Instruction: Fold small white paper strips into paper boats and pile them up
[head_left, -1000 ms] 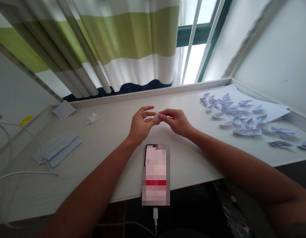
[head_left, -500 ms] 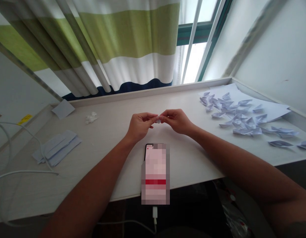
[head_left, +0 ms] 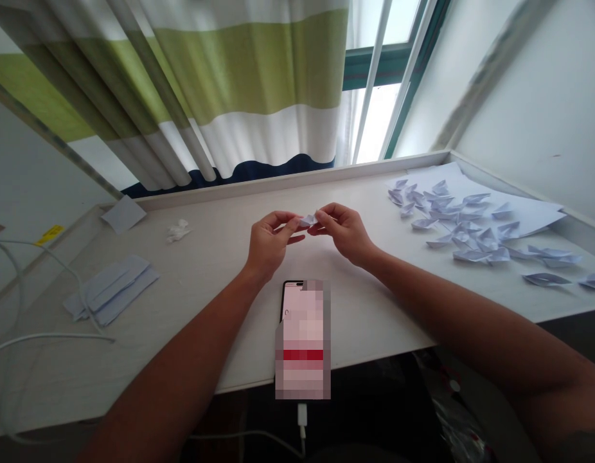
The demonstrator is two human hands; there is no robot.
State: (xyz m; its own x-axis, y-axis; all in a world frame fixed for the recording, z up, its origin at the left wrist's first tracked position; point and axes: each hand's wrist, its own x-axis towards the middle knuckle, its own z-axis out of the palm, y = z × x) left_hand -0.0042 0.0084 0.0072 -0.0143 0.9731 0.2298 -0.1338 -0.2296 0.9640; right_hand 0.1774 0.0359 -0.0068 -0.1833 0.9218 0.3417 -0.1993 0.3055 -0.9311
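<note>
Above the middle of the white table (head_left: 220, 231), a small folded white paper boat (head_left: 308, 220) is pinched at both ends. My left hand (head_left: 272, 241) grips its left end between thumb and fingertips. At its right end, my right hand (head_left: 343, 233) does the same, its lower fingers curled beneath. The fingertips hide parts of the paper. Several finished-looking paper boats (head_left: 442, 206) lie in a loose group to the right, some resting on a large white sheet (head_left: 533, 209).
A phone (head_left: 302, 341) with a blurred screen lies at the front edge, a white charging plug (head_left: 302, 415) below it. On the left are a stack of paper pieces (head_left: 117, 289), a crumpled white scrap (head_left: 178, 231), a square sheet (head_left: 124, 214) and a looping white cable (head_left: 51, 335).
Both hands have lifted slightly, and their fingertips have spread a little apart. More of the folded paper boat shows between them. The other boats stay where they were.
</note>
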